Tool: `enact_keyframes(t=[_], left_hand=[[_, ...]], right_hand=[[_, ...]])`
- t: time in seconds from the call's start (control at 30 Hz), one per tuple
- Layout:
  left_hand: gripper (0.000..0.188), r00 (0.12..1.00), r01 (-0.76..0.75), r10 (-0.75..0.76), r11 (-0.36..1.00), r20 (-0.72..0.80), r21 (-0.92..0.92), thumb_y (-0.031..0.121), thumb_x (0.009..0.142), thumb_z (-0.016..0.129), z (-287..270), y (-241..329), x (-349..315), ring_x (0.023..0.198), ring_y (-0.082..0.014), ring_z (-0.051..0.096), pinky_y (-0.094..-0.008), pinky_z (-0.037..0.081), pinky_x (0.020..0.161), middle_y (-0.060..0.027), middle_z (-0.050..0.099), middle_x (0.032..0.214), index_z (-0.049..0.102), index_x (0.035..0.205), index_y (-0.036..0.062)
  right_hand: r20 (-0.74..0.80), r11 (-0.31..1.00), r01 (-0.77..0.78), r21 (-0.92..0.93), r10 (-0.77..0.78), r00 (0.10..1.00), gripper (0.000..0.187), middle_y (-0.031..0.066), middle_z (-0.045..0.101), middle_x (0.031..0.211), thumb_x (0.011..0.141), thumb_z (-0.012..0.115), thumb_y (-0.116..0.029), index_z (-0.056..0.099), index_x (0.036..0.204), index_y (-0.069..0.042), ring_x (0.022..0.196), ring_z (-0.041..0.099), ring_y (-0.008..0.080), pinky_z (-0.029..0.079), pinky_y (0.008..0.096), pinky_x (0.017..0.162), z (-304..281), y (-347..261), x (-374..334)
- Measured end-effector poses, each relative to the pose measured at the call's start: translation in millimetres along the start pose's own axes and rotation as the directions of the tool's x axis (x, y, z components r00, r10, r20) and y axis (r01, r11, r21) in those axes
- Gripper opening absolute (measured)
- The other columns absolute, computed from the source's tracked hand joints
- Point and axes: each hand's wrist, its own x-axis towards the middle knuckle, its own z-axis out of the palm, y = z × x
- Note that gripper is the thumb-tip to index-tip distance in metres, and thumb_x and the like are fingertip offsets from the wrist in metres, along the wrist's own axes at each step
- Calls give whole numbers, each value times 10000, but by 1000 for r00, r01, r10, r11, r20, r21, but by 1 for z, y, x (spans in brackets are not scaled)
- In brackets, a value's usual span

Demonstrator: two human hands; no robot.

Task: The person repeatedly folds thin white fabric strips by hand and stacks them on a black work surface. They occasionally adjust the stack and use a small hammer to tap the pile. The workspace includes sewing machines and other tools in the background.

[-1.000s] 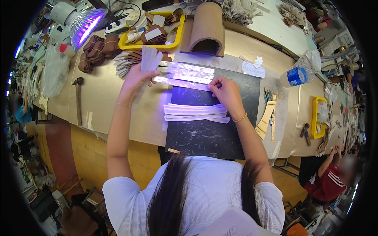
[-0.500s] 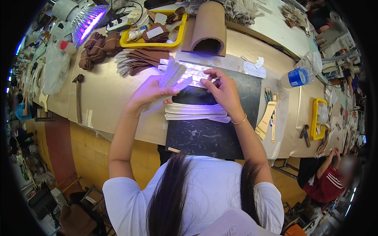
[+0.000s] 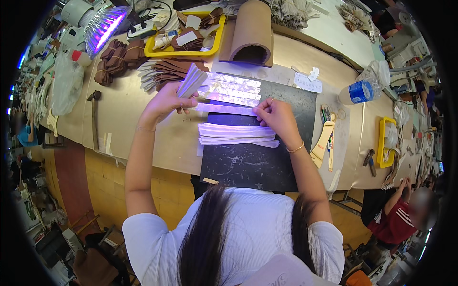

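My left hand is closed around a fanned bundle of pale strips, held upright over the left edge of the black board. Between thumb and fingers, my right hand pinches the right end of a single pale strip. That strip stretches level across the board, its left end near my left hand. Just beyond it lie several shiny, mottled strips in parallel rows. A flat pile of whitish strips rests on the board on the near side.
A lit lamp stands at the far left beside a yellow tray. Brown strips lie below the tray. A brown half-tube stands at the back. A hammer lies left; a capped jar stands right.
My right hand has moved down and right, laying a strip straight below the shiny rows. My left hand has drawn back left with its bundle.
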Motion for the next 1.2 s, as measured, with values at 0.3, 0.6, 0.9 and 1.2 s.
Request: enact_keyframes(t=[0.3,0.6,0.9,1.2], left_hand=[[278,967,-56,85,991,-240,125,202,848,740,-7,1,3,554,-55,573,-198,409,464,18,617,755,645,1058,46],[317,985,-103,98,994,-143,-29,252,922,691,3,-1,-16,538,-50,552,-188,410,459,15,593,762,630,1129,19],[380,990,-53,85,964,115,-261,256,1003,564,37,6,-18,572,-79,583,-201,450,486,-28,614,849,555,1259,-25],[394,962,-17,84,969,260,-248,280,1028,504,84,18,-19,752,-187,703,-272,573,660,-132,685,906,558,1239,-49]], right_hand=[[-48,977,80,-196,-91,995,167,101,680,640,819,743,-192,684,794,-37,589,673,249,519,365,615,7,11,12],[143,679,597,-426,-602,786,248,113,626,909,828,720,-291,671,954,-82,905,592,306,474,416,800,25,-7,-18],[206,606,611,-510,-604,770,280,85,543,951,851,688,-335,629,997,-103,924,536,275,436,403,783,45,13,-59],[274,686,613,-392,-549,789,260,82,555,942,858,689,-319,640,992,-103,919,547,277,431,423,808,33,15,-91]])
